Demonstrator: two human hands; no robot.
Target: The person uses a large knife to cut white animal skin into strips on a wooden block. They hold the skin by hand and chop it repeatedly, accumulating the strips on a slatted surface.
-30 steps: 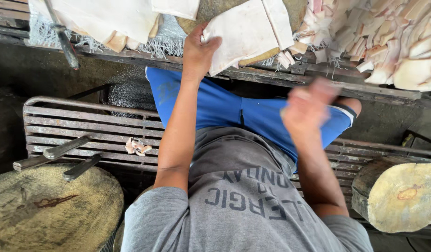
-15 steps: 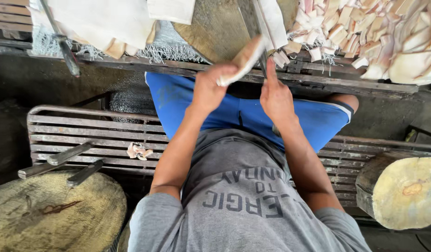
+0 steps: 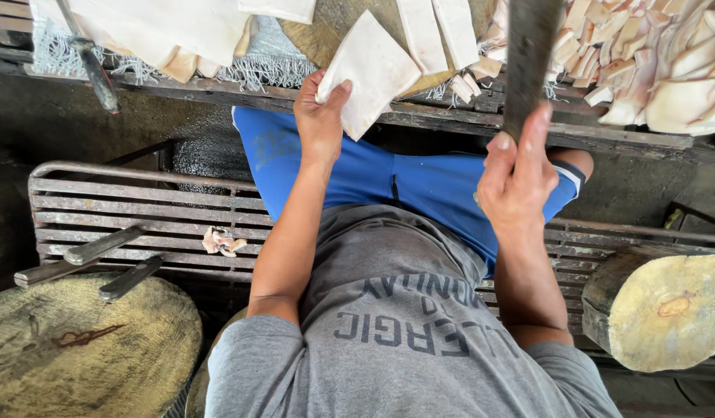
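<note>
Head view | left hand (image 3: pixel 320 116) grips pale slab (image 3: pixel 371 71) | right hand (image 3: pixel 516 174) grips cleaver (image 3: pixel 528 54)

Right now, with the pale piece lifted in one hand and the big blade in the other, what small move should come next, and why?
Probably lower the pale slab flat onto the round chopping block first. The left hand holds it in the air by one corner, while the right hand keeps the dark blade upright beside it. Cutting seems safer once the slab lies supported.
</note>
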